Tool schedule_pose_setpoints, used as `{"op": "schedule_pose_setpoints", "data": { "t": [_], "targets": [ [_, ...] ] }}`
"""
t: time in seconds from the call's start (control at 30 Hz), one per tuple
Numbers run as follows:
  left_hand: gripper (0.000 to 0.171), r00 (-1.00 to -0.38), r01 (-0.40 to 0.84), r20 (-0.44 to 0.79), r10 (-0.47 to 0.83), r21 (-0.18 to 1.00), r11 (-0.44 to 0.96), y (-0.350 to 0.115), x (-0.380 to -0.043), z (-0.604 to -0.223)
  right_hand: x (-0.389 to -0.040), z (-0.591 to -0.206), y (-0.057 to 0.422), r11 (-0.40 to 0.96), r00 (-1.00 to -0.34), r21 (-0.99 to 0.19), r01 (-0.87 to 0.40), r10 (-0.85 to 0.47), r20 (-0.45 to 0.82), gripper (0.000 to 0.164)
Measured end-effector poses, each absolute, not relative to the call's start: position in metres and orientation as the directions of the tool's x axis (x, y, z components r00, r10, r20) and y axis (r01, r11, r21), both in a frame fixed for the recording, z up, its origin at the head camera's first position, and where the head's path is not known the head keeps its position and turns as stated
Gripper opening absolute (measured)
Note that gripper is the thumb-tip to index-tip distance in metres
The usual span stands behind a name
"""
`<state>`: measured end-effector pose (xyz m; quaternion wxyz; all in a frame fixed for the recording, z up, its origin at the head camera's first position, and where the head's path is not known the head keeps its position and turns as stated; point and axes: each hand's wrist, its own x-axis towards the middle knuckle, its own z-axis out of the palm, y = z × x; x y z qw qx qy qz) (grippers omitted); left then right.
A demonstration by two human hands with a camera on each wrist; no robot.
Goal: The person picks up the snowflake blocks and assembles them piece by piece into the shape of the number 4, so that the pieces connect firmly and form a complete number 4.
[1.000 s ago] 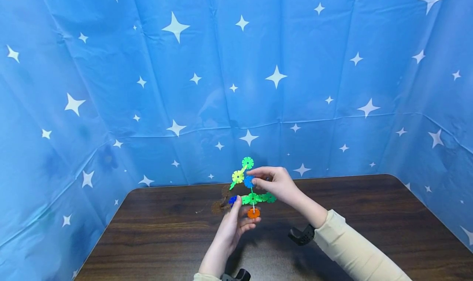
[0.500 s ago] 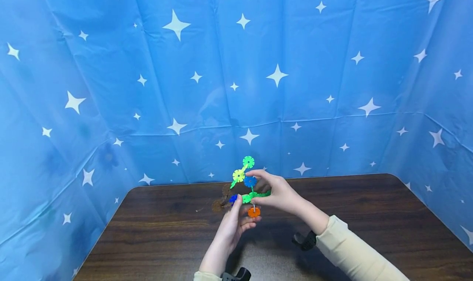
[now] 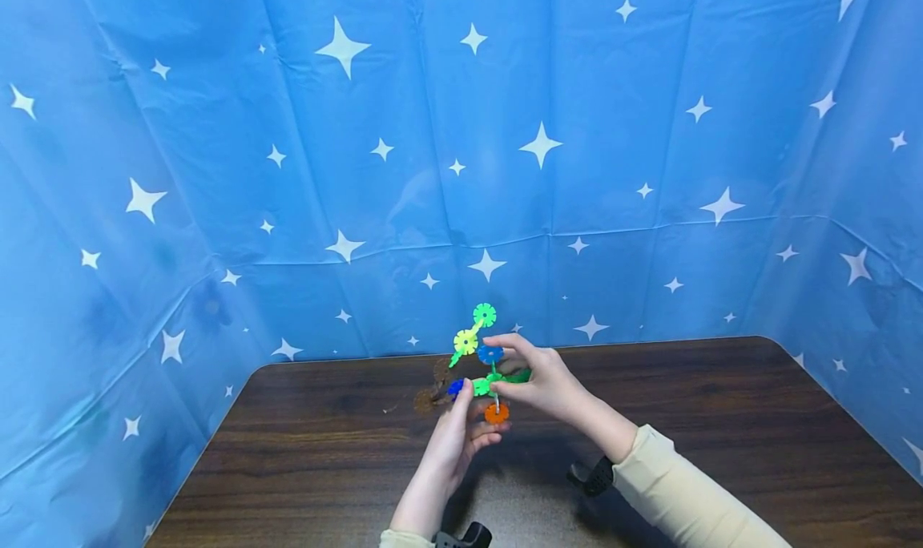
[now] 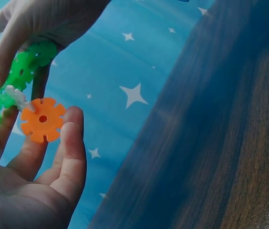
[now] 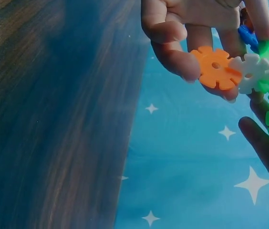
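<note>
Several interlocking snowflake discs are joined into one toy build held up between both hands. My left hand [image 3: 450, 440] pinches it by the green discs [image 3: 481, 386] beside a dark blue disc [image 3: 455, 388]. An orange disc [image 4: 43, 120] hangs lower, with the left fingers behind it, and a white disc [image 5: 253, 73] links it to the green ones. My right hand [image 3: 551, 380] grips the build, thumb on the green discs and index finger at the top of a blue disc [image 3: 490, 354]. A yellow disc [image 3: 465, 342] and another green disc [image 3: 485, 315] rise at the top.
Below is a dark wood-grain table [image 3: 303, 452], its back edge meeting a blue curtain [image 3: 404, 171] with white stars. Brownish shapes [image 3: 431, 396] show just left of the build. Black wrist devices [image 3: 591, 477] are on both arms.
My right thumb has moved down from the blue disc to the green discs, and the right hand now covers more of the green row. The left hand stays almost still.
</note>
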<state>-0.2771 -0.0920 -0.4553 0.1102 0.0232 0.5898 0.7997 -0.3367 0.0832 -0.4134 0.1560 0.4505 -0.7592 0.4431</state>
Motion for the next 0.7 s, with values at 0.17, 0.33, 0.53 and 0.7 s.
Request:
{"op": "schedule_pose_setpoints", "data": {
  "t": [0.17,0.33,0.53,0.7],
  "targets": [
    [0.080,-0.973,-0.157,-0.103,0.206,0.951,-0.268,-0.0912,-0.2764,-0.4543,-0.3383,-0.4133,0.0847,0.184,-0.524,-0.518,-0.835,-0.551,0.650,0.063],
    [0.084,-0.972,-0.160,-0.105,0.210,0.951,-0.265,-0.0910,-0.2756,-0.4537,-0.3395,-0.4137,0.0857,0.189,-0.522,-0.512,-0.838,-0.551,0.651,0.064],
    [0.086,-0.972,-0.146,-0.087,0.219,0.951,-0.271,-0.0902,-0.2759,-0.4547,-0.3407,-0.4136,0.0871,0.195,-0.523,-0.508,-0.839,-0.546,0.655,0.061],
    [0.081,-0.972,-0.144,-0.085,0.219,0.951,-0.273,-0.0892,-0.2764,-0.4566,-0.3416,-0.4120,0.0881,0.187,-0.510,-0.498,-0.846,-0.554,0.658,0.058]
  ]
}}
